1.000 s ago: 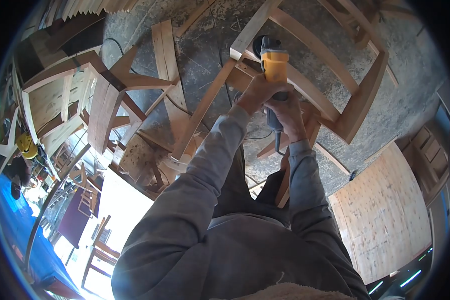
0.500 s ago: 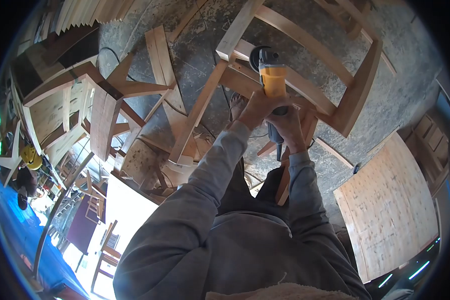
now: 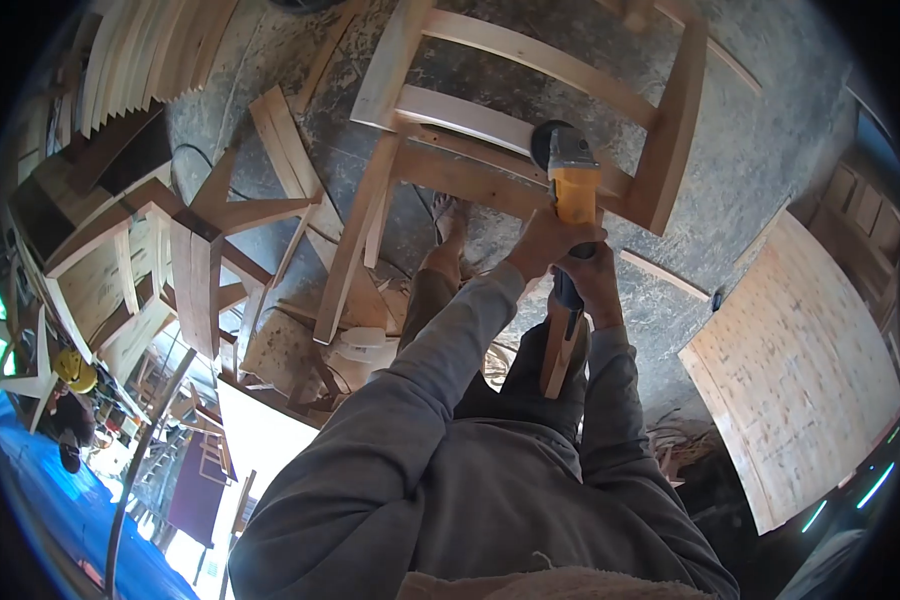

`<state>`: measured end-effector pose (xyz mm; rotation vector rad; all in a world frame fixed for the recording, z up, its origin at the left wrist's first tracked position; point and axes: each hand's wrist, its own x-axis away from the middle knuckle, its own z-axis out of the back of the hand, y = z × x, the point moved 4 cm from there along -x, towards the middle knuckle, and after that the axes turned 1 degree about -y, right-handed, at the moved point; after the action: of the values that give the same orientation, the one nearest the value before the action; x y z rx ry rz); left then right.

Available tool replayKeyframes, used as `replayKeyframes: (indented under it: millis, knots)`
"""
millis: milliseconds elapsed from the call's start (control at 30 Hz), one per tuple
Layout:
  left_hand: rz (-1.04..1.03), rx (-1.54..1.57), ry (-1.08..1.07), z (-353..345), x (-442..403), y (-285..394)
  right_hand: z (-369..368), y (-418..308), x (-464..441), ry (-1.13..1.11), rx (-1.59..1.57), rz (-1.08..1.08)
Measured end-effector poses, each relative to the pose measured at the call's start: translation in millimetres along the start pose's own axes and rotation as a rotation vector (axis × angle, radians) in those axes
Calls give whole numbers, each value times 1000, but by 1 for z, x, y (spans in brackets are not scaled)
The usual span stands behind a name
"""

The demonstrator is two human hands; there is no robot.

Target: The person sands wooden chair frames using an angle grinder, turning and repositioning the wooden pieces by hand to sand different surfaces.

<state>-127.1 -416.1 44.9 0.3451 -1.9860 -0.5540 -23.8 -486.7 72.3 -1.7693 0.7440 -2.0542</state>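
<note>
The fingers of the left hand [image 3: 548, 242] are curled round the yellow body of the grinder [image 3: 576, 195], closed as far as its thickness lets them, with the thumb laid across the top. The right hand [image 3: 595, 278] is just behind it, near enough to touch, its fingers folded round the dark rear part; their tips are hidden underneath, so how far they meet cannot be told. Both wrists look fairly straight. The left arm comes in on a long slant from the shoulder, sleeve down to the wrist; the right forearm points almost straight forward, closer to the body

The grinder is held out in front, head away from the person, its disc [image 3: 543, 145] at the near, pale rail [image 3: 460, 112] of the chair frame [image 3: 530, 55], right of that rail's middle. Whether disc and wood touch cannot be told. The frame is on the floor [image 3: 740, 150], its right post ending in a corner just beyond the grinder

Below the hands, a strip of wood [image 3: 562, 355] lies by the right thigh. A bare foot [image 3: 451, 212] is near the frame's near edge. Farther out are a wide panel [image 3: 790, 370] to the right and another chair [image 3: 198, 285] to the left
</note>
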Motion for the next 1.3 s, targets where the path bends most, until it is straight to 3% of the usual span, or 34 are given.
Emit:
replayKeyframes:
  millis: [167, 367, 600, 700, 800, 967, 1067, 1300]
  knots:
    - [-66, -107, -86, -32, -22, -21, 30, 3, 13, 84, -28, -19]
    - [0, -295, -79, -52, -24, -36, 49, 22, 28, 161, -90, -66]
    - [-51, -233, -114, -12, -5, -59, -1, 18, 46, 148, -76, -21]
    - [-50, -42, -57, 25, 18, -26, -27, 32, 18, -5, -18, -79]
    - [-100, -13, 58, 76, 25, 5, -80, 12, -7, -125, -105, 160]
    - [-168, -57, 191, 135, 26, 50, -133, -47, -35, -208, -51, 199]
    - [-180, -156, 180, 117, 29, 120, -128, -82, -49, -167, -23, 286]
    - [-219, -128, 154, 117, -35, 155, -110, -141, -102, -196, 54, 233]
